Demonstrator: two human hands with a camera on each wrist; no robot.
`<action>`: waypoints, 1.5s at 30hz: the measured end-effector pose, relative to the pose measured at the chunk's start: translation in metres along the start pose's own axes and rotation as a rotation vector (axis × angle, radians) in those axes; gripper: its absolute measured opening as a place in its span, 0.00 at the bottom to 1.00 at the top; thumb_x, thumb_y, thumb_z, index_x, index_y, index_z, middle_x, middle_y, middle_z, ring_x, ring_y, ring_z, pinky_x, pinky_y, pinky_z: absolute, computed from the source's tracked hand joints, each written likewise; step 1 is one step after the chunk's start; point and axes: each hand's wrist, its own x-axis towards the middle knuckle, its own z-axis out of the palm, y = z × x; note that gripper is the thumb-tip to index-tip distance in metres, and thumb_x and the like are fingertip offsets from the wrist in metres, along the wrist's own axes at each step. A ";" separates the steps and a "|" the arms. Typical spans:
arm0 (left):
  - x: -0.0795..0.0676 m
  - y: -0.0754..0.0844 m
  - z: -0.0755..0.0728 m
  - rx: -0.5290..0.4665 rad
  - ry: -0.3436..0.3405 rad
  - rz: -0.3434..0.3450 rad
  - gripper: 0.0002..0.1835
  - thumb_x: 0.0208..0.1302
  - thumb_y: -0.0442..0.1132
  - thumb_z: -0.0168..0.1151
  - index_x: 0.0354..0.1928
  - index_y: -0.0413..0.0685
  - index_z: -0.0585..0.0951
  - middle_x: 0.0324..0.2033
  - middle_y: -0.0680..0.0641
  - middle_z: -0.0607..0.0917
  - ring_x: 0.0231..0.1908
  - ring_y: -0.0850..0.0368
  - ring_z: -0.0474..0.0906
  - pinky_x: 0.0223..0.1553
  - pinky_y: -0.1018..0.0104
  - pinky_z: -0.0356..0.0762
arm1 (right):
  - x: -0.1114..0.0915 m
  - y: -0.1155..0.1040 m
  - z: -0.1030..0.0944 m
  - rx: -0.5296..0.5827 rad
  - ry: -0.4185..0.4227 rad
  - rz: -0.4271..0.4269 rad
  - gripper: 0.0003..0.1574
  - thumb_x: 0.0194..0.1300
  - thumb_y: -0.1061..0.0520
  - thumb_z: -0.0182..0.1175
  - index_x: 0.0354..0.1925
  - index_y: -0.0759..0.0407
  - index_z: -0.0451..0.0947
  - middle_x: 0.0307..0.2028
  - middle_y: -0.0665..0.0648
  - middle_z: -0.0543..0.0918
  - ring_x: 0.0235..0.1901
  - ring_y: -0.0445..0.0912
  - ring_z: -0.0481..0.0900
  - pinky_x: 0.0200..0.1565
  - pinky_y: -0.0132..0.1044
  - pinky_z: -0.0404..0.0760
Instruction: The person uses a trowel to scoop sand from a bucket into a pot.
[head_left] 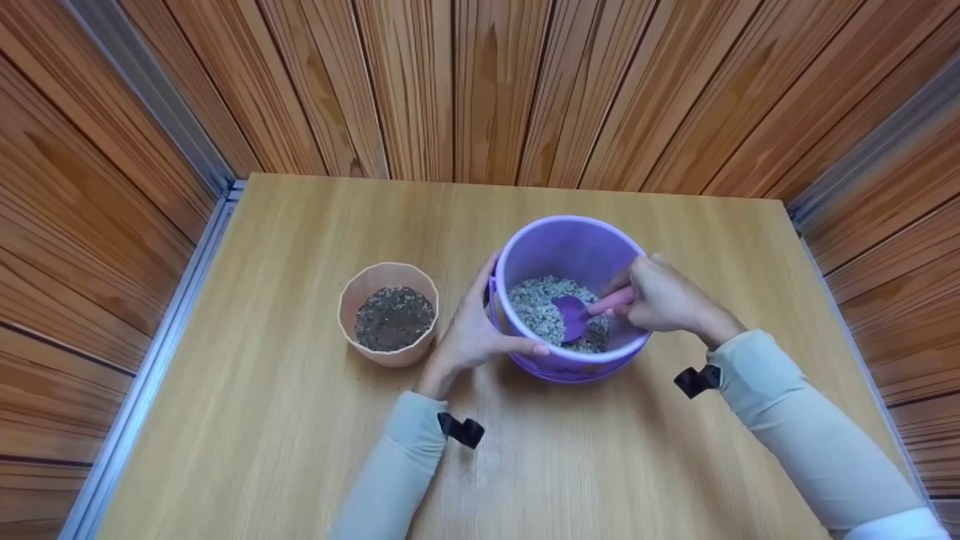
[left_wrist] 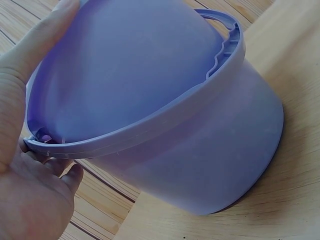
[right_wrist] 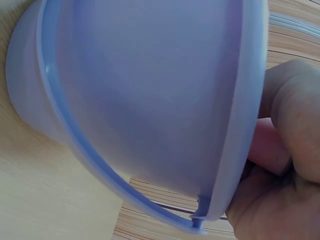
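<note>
A purple bucket [head_left: 551, 251] stands right of the middle of the table, with pale grey-green granules [head_left: 532, 304] in its bottom. My left hand [head_left: 476, 330] holds the bucket by its left side, thumb along the near rim and the other fingers around the outside. In my right hand [head_left: 664, 296], above the right rim, is the pink handle [head_left: 613, 300] of a small shovel with a purple blade [head_left: 574, 319]. That blade sits down among the granules. Seen from the right wrist, the bucket wall [right_wrist: 150, 90] hides the blade; a bit of pink handle [right_wrist: 270, 145] shows between the fingers.
Left of the bucket stands a peach-coloured flowerpot [head_left: 352, 296] with dark, speckled soil [head_left: 396, 319] in it. The bucket's purple carrying handle [right_wrist: 95, 160] hangs down its near side. Wood-plank walls [head_left: 491, 90] border the wooden table [head_left: 262, 420] at the back and sides.
</note>
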 end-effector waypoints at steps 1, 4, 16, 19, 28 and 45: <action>0.000 0.000 0.000 0.001 0.000 0.000 0.77 0.27 0.45 0.92 0.81 0.60 0.50 0.76 0.54 0.60 0.74 0.56 0.56 0.75 0.52 0.50 | 0.000 0.000 0.001 0.003 0.003 -0.004 0.18 0.57 0.78 0.63 0.47 0.75 0.84 0.38 0.59 0.90 0.41 0.56 0.89 0.41 0.43 0.87; 0.000 0.000 0.000 -0.001 0.001 0.006 0.77 0.27 0.44 0.92 0.81 0.61 0.50 0.76 0.54 0.60 0.74 0.56 0.56 0.75 0.52 0.51 | -0.001 0.001 0.003 -0.008 0.020 -0.020 0.18 0.56 0.78 0.64 0.46 0.73 0.85 0.38 0.58 0.90 0.40 0.55 0.89 0.40 0.41 0.87; -0.001 0.001 -0.001 0.009 0.003 0.010 0.77 0.27 0.44 0.91 0.81 0.62 0.50 0.76 0.54 0.61 0.74 0.56 0.56 0.75 0.51 0.51 | -0.007 -0.001 0.006 0.123 0.078 0.081 0.17 0.62 0.71 0.68 0.50 0.65 0.86 0.41 0.56 0.90 0.36 0.54 0.89 0.29 0.34 0.86; 0.000 0.001 -0.001 0.009 0.000 0.016 0.77 0.28 0.44 0.91 0.81 0.61 0.50 0.76 0.53 0.60 0.74 0.56 0.56 0.75 0.51 0.51 | -0.009 0.000 0.005 0.130 0.133 0.067 0.16 0.61 0.68 0.71 0.49 0.62 0.88 0.41 0.57 0.90 0.33 0.58 0.88 0.20 0.28 0.76; -0.001 0.002 -0.001 0.010 0.000 -0.008 0.77 0.29 0.46 0.91 0.81 0.60 0.49 0.77 0.54 0.58 0.75 0.57 0.53 0.75 0.53 0.49 | -0.019 0.005 0.008 0.181 0.225 0.054 0.15 0.61 0.61 0.74 0.48 0.56 0.89 0.41 0.56 0.90 0.24 0.52 0.82 0.18 0.27 0.69; -0.002 0.004 -0.001 0.024 0.001 -0.020 0.77 0.29 0.47 0.91 0.82 0.61 0.49 0.78 0.54 0.57 0.76 0.56 0.52 0.76 0.50 0.48 | -0.038 0.006 0.019 0.303 0.384 0.023 0.19 0.62 0.58 0.74 0.51 0.64 0.87 0.41 0.62 0.89 0.29 0.52 0.86 0.26 0.31 0.84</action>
